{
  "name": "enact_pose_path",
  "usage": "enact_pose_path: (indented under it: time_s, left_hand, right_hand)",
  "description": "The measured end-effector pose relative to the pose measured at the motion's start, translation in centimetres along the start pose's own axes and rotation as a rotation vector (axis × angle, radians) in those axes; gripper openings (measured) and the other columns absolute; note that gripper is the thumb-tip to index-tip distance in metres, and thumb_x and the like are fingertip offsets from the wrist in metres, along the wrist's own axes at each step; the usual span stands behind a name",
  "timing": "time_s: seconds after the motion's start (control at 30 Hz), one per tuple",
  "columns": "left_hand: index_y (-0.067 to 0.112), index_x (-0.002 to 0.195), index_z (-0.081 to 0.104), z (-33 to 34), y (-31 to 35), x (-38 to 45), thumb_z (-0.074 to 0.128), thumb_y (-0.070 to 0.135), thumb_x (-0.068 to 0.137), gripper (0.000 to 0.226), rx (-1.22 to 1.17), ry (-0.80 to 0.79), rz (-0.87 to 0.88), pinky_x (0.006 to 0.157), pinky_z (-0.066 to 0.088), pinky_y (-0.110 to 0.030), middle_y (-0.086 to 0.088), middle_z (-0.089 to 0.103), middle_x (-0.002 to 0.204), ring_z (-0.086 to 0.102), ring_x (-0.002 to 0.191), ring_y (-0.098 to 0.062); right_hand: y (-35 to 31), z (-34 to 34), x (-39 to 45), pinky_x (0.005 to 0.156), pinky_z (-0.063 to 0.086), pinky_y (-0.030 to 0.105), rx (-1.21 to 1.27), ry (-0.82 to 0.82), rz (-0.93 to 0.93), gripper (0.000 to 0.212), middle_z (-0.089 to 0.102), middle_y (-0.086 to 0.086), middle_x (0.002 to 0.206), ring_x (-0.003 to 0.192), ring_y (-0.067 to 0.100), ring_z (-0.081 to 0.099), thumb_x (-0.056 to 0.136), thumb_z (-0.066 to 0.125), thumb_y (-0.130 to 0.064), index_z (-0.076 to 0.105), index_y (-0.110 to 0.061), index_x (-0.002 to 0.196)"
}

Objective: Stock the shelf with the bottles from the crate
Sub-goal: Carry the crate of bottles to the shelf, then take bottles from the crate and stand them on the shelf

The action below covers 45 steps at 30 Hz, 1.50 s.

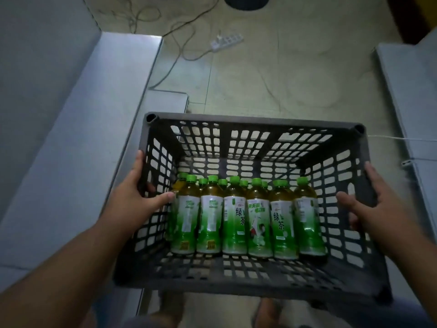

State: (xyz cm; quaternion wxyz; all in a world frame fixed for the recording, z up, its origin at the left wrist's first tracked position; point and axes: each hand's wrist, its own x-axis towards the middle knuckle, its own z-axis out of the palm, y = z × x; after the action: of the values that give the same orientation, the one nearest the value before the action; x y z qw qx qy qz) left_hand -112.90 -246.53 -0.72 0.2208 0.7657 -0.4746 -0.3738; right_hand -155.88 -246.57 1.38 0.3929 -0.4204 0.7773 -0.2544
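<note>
A dark grey slotted plastic crate (255,121) is held above the floor, tilted toward me. Several green tea bottles (234,218) with green caps and green-white labels stand packed along its near side. My left hand (139,197) grips the crate's left wall, thumb inside next to the leftmost bottle. My right hand (369,204) grips the right wall, thumb inside. A grey metal shelf (78,138) runs along the left, just beside the crate's left edge.
Another grey shelf edge (409,95) runs along the right. A white power strip (227,42) and loose cables (175,31) lie on the tiled floor ahead. A dark round base (246,2) sits at the top. My feet show below the crate.
</note>
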Motion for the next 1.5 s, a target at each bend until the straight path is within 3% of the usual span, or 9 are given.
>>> enact_pose_path:
  time_s: [0.2,0.33,0.5,0.63,0.77,0.87,1.07,1.3,1.5]
  left_hand:
    - [0.051,0.154,0.007,11.9,-11.8,9.9,0.084,0.029,0.077,0.111,-0.021,-0.028,-0.013,0.070,0.053,-0.028,-0.003,0.065,0.094,0.064,0.085,-0.013]
    - [0.044,0.156,0.009,17.9,-18.1,14.9,0.085,0.025,0.076,0.112,-0.015,-0.043,0.017,0.102,0.049,-0.045,-0.008,0.065,0.123,0.063,0.112,-0.023]
    - [0.043,0.157,0.008,21.2,-22.9,18.2,0.085,0.022,0.074,0.116,-0.029,-0.066,0.029,0.107,0.044,-0.043,-0.007,0.059,0.134,0.058,0.118,-0.020]
    - [0.052,0.153,0.008,21.3,-24.2,19.2,0.088,0.037,0.067,0.118,0.018,-0.038,0.052,0.104,0.047,-0.052,-0.003,0.061,0.132,0.056,0.123,-0.025]
    - [0.047,0.155,0.004,20.9,-23.6,17.9,0.088,0.041,0.069,0.121,0.168,-0.053,0.067,0.106,0.044,-0.055,-0.006,0.045,0.148,0.048,0.132,-0.031]
    - [0.037,0.157,-0.003,20.3,-22.7,15.6,0.082,0.051,0.072,0.120,0.350,-0.087,0.067,0.114,0.036,-0.055,-0.007,0.022,0.159,0.031,0.144,-0.034]
    - [0.029,0.157,-0.013,19.4,-19.7,11.3,0.058,0.074,0.080,0.114,0.632,-0.154,0.196,0.121,0.011,-0.047,-0.004,-0.015,0.166,-0.004,0.153,-0.026]
    - [0.019,0.153,-0.025,21.2,-22.8,14.1,0.032,0.084,0.083,0.111,0.772,-0.075,0.247,0.116,-0.014,-0.039,-0.006,-0.035,0.159,-0.032,0.145,-0.022]
    - [0.015,0.150,-0.031,22.1,-24.5,15.2,0.036,0.084,0.082,0.118,0.731,-0.022,0.278,0.115,-0.016,-0.034,-0.005,-0.038,0.157,-0.037,0.142,-0.018]
  right_hand:
    - [12.3,10.6,12.0,0.069,0.058,0.051,0.011,0.013,0.026,0.081,0.065,0.012,0.104,0.069,0.031,0.061,0.083,0.075,-0.026,0.031,-0.061,0.142]
    - [19.1,16.4,17.0,0.070,0.056,0.060,0.044,-0.005,0.037,0.070,0.067,0.020,0.101,0.065,0.032,0.060,0.083,0.074,-0.034,0.037,-0.069,0.131]
    - [23.5,20.0,19.6,0.059,0.052,0.044,0.106,-0.028,0.001,0.069,0.063,0.024,0.106,0.060,0.028,0.055,0.088,0.070,-0.028,0.037,-0.053,0.144]
    - [23.5,20.2,19.5,0.058,0.056,0.040,-0.006,-0.080,-0.008,0.080,0.060,0.014,0.119,0.068,0.028,0.066,0.088,0.070,-0.033,0.024,-0.051,0.151]
    - [21.9,20.2,17.8,0.099,0.048,0.048,-0.303,-0.091,-0.001,0.113,0.043,0.010,0.152,0.122,0.035,0.057,0.069,0.076,-0.062,0.005,-0.047,0.155]
    - [21.2,20.7,16.3,0.110,0.039,0.052,-0.560,-0.125,0.046,0.131,0.031,0.028,0.152,0.135,0.044,0.041,0.050,0.062,-0.085,-0.002,-0.043,0.156]
    - [18.7,22.7,10.8,0.115,0.032,0.052,-0.888,-0.186,0.104,0.114,0.024,0.023,0.159,0.144,0.043,0.027,0.068,0.062,-0.082,0.019,-0.025,0.157]
    - [15.0,32.8,10.4,0.082,0.056,0.033,-0.546,-0.434,-0.069,0.072,0.059,0.006,0.132,0.104,0.019,0.061,0.084,0.070,-0.053,0.044,-0.021,0.144]
    - [16.2,41.0,12.8,0.096,0.052,0.041,-0.529,-0.521,-0.105,0.069,0.057,0.005,0.137,0.119,0.023,0.058,0.085,0.071,-0.051,0.049,-0.020,0.142]
